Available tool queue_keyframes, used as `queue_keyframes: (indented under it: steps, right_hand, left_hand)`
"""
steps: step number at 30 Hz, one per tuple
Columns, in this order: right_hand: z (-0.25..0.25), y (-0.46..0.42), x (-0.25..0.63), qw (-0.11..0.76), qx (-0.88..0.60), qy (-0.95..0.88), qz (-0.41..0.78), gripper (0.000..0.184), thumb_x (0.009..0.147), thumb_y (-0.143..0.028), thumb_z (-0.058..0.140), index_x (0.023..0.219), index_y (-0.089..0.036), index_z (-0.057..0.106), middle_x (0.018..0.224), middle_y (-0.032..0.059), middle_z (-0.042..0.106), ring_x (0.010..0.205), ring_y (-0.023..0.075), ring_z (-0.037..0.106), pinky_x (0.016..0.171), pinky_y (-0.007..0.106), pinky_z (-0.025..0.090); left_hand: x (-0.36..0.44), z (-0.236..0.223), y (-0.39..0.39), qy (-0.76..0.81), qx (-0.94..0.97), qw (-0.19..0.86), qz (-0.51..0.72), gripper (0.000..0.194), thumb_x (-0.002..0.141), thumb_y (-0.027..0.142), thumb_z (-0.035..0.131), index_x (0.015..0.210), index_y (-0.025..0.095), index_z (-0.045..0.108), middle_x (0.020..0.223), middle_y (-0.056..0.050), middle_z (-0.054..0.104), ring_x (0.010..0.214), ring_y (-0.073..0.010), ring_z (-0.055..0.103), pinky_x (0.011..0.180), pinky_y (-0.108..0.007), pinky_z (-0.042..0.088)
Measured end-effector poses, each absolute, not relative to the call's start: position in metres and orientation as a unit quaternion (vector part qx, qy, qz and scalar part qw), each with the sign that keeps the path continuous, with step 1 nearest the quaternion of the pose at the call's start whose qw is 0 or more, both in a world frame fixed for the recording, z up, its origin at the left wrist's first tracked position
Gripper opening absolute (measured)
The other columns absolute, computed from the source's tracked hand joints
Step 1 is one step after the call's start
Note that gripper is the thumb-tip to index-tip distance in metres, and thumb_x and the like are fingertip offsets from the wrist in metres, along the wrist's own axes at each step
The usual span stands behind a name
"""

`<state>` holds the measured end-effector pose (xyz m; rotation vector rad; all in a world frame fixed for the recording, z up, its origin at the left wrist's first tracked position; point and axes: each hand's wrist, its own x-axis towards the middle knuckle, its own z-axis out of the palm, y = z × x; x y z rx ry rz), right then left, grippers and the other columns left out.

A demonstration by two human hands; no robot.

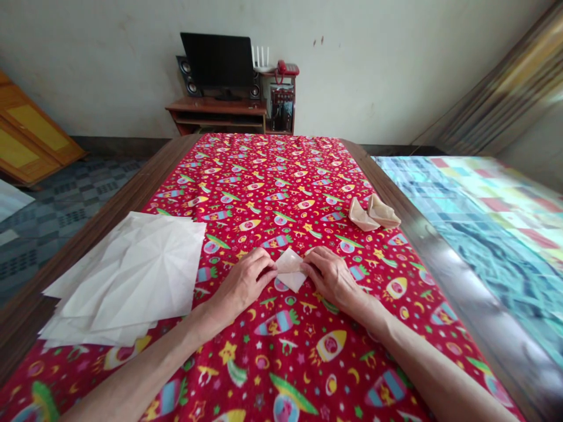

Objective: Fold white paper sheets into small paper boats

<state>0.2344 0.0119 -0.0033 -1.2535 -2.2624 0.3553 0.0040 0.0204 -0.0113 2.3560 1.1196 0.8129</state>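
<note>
A small white folded paper (291, 280), roughly diamond-shaped with a crease across its middle, lies on the red cloth between my hands. My left hand (251, 274) has its thumb and fingers closed at the paper's left corner. At the right corner, the fingers of my right hand (331, 273) are closed on it too; the fingertips partly cover both corners. To my left is a loose stack of creased white paper sheets (145, 269). Two folded paper pieces (364, 217), cream-coloured and puffed into shape, sit together beyond my right hand.
The red rocket-patterned cloth (272, 363) covers a table with a dark wooden edge (396, 199). Past its far end stands a desk (215, 106) with a monitor (217, 61) and a red telephone (285, 69). A bed with a patterned cover (475, 223) adjoins on the right.
</note>
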Motion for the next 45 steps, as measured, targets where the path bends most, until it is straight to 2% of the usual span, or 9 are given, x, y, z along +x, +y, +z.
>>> queue_keyframes:
  steps: [7, 17, 26, 29, 31, 34, 36, 40, 45]
  right_hand:
    - [0.001, 0.009, 0.231, 0.251, -0.481, -0.834, 0.101, 0.018, 0.095, -0.024, 0.043, 0.080, -0.020, 0.051, 0.079, 0.0033, 0.055, 0.077, 0.0166, 0.053, 0.070, 0.028, 0.041]
    - [0.003, 0.007, 0.225, 0.242, -0.508, -0.823, 0.075, 0.017, 0.093, -0.023, 0.046, 0.077, -0.019, 0.050, 0.078, 0.0037, 0.055, 0.077, 0.0165, 0.053, 0.071, 0.028, 0.041]
    - [0.007, 0.010, 0.224, 0.216, -0.528, -0.818, 0.078, 0.017, 0.090, -0.022, 0.050, 0.073, -0.020, 0.049, 0.075, 0.0022, 0.055, 0.072, 0.0149, 0.052, 0.066, 0.026, 0.038]
    - [0.006, 0.009, 0.224, 0.222, -0.527, -0.818, 0.066, 0.017, 0.091, -0.023, 0.049, 0.074, -0.020, 0.049, 0.076, 0.0024, 0.055, 0.072, 0.0152, 0.052, 0.067, 0.026, 0.039]
    - [0.005, 0.008, 0.224, 0.228, -0.522, -0.819, 0.064, 0.017, 0.091, -0.023, 0.048, 0.075, -0.020, 0.049, 0.076, 0.0027, 0.055, 0.073, 0.0155, 0.053, 0.068, 0.027, 0.040]
    - [0.004, 0.007, 0.224, 0.237, -0.517, -0.821, 0.061, 0.017, 0.092, -0.023, 0.047, 0.075, -0.020, 0.049, 0.075, 0.0029, 0.055, 0.073, 0.0158, 0.053, 0.068, 0.027, 0.041]
    - [0.003, 0.007, 0.224, 0.242, -0.514, -0.821, 0.054, 0.018, 0.092, -0.022, 0.047, 0.074, -0.021, 0.049, 0.075, 0.0028, 0.055, 0.072, 0.0159, 0.053, 0.067, 0.027, 0.041]
    - [0.001, 0.009, 0.225, 0.246, -0.516, -0.819, 0.053, 0.017, 0.091, -0.022, 0.048, 0.073, -0.021, 0.050, 0.074, 0.0024, 0.055, 0.071, 0.0159, 0.053, 0.067, 0.028, 0.041]
    - [-0.002, 0.008, 0.225, 0.267, -0.516, -0.812, 0.048, 0.012, 0.092, -0.024, 0.049, 0.082, -0.020, 0.055, 0.079, 0.0039, 0.060, 0.074, 0.0166, 0.054, 0.067, 0.029, 0.045]
  left_hand:
    - [0.012, -0.009, 0.020, 0.461, 0.836, 0.147, 0.257, 0.017, 0.092, 0.020, 0.049, 0.075, 0.018, 0.051, 0.082, -0.002, 0.052, 0.076, -0.0152, 0.054, 0.071, -0.028, 0.044]
    - [0.025, 0.002, 0.017, 0.508, 0.854, -0.034, 0.107, 0.020, 0.095, 0.025, 0.041, 0.081, 0.018, 0.054, 0.084, -0.004, 0.056, 0.075, -0.0203, 0.057, 0.068, -0.032, 0.043]
    - [0.024, 0.001, 0.018, 0.512, 0.840, -0.006, 0.177, 0.013, 0.093, 0.027, 0.048, 0.084, 0.020, 0.055, 0.077, 0.001, 0.058, 0.070, -0.0154, 0.058, 0.065, -0.027, 0.044]
    - [0.022, 0.001, 0.014, 0.454, 0.863, -0.009, 0.222, 0.014, 0.094, 0.026, 0.047, 0.098, 0.020, 0.059, 0.091, -0.002, 0.062, 0.083, -0.0165, 0.060, 0.076, -0.029, 0.047]
    - [0.020, 0.003, 0.007, 0.405, 0.883, -0.025, 0.237, 0.023, 0.094, 0.022, 0.044, 0.113, 0.018, 0.057, 0.108, -0.005, 0.063, 0.099, -0.0187, 0.059, 0.089, -0.033, 0.046]
    - [0.014, 0.007, -0.007, 0.352, 0.910, -0.031, 0.217, 0.037, 0.095, 0.020, 0.040, 0.131, 0.014, 0.048, 0.131, -0.009, 0.056, 0.124, -0.0213, 0.047, 0.108, -0.039, 0.034]
    - [0.011, 0.008, -0.015, 0.338, 0.925, -0.017, 0.172, 0.045, 0.095, 0.024, 0.038, 0.139, 0.014, 0.039, 0.142, -0.008, 0.046, 0.134, -0.0221, 0.036, 0.112, -0.042, 0.029]
    - [0.008, 0.006, -0.019, 0.343, 0.933, 0.009, 0.106, 0.052, 0.097, 0.031, 0.036, 0.145, 0.015, 0.027, 0.151, -0.006, 0.031, 0.141, -0.0218, 0.024, 0.114, -0.044, 0.024]
    - [0.008, 0.005, -0.016, 0.348, 0.932, 0.022, 0.094, 0.051, 0.097, 0.030, 0.036, 0.146, 0.017, 0.026, 0.152, -0.004, 0.029, 0.142, -0.0211, 0.022, 0.115, -0.045, 0.021]
